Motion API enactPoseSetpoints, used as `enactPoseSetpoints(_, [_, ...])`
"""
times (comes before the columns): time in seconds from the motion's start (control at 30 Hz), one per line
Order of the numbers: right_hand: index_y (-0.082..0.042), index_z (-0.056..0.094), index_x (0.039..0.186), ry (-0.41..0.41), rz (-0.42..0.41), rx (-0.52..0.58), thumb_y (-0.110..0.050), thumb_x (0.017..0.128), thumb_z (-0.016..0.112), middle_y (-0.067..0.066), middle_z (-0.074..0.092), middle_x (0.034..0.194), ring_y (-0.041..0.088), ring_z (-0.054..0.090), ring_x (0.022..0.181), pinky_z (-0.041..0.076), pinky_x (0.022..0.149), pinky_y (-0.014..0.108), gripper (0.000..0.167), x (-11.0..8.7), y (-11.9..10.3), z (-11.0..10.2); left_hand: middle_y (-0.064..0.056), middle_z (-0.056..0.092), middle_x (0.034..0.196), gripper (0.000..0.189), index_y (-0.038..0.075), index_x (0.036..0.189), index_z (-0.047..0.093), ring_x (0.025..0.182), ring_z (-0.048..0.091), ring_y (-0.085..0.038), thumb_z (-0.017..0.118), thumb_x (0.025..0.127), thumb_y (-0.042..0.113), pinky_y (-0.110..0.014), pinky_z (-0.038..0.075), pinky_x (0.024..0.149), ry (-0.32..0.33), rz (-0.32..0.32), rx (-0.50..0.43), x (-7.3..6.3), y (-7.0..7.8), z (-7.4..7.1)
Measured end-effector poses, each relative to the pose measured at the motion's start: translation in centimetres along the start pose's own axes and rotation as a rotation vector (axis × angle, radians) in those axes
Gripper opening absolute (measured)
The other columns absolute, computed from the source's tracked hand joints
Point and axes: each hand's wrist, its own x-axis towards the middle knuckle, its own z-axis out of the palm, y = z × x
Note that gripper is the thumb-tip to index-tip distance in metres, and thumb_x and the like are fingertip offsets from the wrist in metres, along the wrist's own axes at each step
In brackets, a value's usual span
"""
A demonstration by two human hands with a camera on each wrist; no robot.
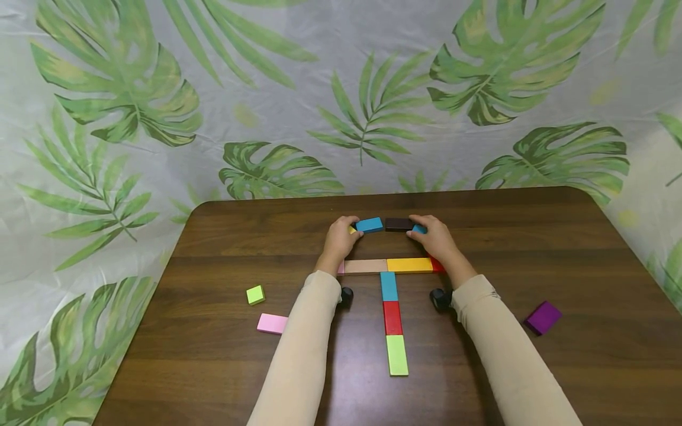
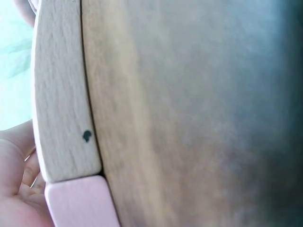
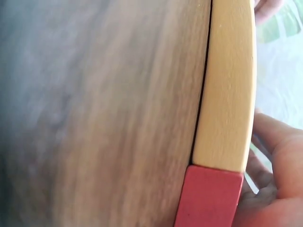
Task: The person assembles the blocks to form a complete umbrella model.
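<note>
Near the table's far edge my left hand (image 1: 337, 241) pinches a yellow block (image 1: 352, 229), mostly hidden by the fingers, beside a blue block (image 1: 369, 225). On the other side my right hand (image 1: 438, 238) pinches another blue block (image 1: 420, 228) at the end of a dark brown block (image 1: 398, 224). A narrow gap parts the first blue block from the brown one. Closer to me runs a crosswise row: pink (image 2: 83, 201), beige (image 1: 364, 267), yellow (image 1: 409, 265) and red (image 3: 210, 194) blocks. From its middle a blue (image 1: 389, 286), a red (image 1: 392, 318) and a lime block (image 1: 396, 355) extend toward me.
On the left lie a small lime block (image 1: 255, 294) and a pink block (image 1: 272, 323), the latter partly behind the left sleeve. A purple block (image 1: 543, 318) lies right of the right forearm. Leaf-patterned cloth (image 1: 373, 89) hangs behind the wooden table (image 1: 213, 378).
</note>
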Motion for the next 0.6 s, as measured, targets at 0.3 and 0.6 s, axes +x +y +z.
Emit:
enactPoseSetpoints(0.3, [-0.005, 0.047, 0.130, 0.025, 0.035, 0.015, -0.018, 0.089, 0.057, 0.020, 0.042, 0.130, 0.037, 0.039, 0.117, 0.032, 0.095, 0.048, 0.044, 0.22, -0.05, 0.38, -0.008, 0.054, 0.118, 0.036, 0.010, 0.119, 0.058, 0.107, 0.050, -0.021, 0.063, 0.085, 0.018, -0.031, 0.041, 0.087, -0.002, 0.005, 0.014, 0.02, -0.05, 0.08])
enactPoseSetpoints(0.6, [-0.003, 0.050, 0.125, 0.051, 0.018, 0.030, -0.016, 0.089, 0.058, 0.019, 0.047, 0.125, 0.035, 0.041, 0.114, 0.033, 0.094, 0.046, 0.039, 0.37, -0.20, 0.58, -0.008, 0.054, 0.118, 0.036, 0.010, 0.119, 0.058, 0.107, 0.049, -0.021, 0.063, 0.085, 0.018, -0.031, 0.041, 0.087, 0.002, 0.012, 0.014, 0.05, -0.11, 0.11])
